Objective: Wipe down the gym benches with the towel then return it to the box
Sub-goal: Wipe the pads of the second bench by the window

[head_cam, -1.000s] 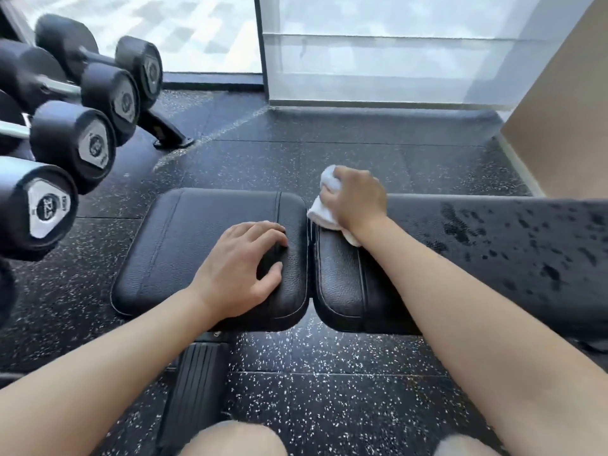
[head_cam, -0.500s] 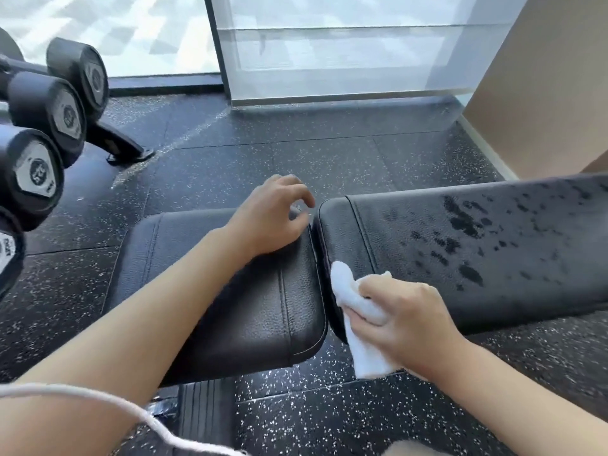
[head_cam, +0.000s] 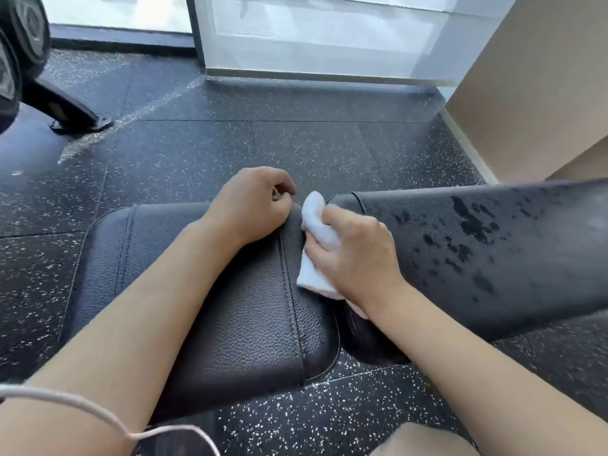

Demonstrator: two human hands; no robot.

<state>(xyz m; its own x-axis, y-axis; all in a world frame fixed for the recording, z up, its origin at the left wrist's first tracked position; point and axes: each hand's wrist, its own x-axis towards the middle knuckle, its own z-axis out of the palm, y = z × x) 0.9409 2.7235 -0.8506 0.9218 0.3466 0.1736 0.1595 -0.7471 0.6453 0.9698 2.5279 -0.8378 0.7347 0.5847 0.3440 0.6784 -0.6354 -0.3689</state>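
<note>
Bunching the white towel (head_cam: 316, 238) in curled fingers, the right hand (head_cam: 357, 255) is now working it up the seat pad's (head_cam: 237, 317) inner edge from half a second ago, while the left hand (head_cam: 253, 205) is bracing, loosely curled and empty, on that pad's far corner, leaving the droplet-spotted back pad (head_cam: 493, 255) unwiped.

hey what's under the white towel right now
The white towel, gripped by the right hand, lies over the gap between the seat pad and the back pad, against their edges. The surface directly beneath the towel is covered, so wet or dry cannot be told.

Both forearms outstretched, left hand (head_cam: 251, 205) loosely curled, right hand (head_cam: 357, 255) clenched, knuckles up.
</note>
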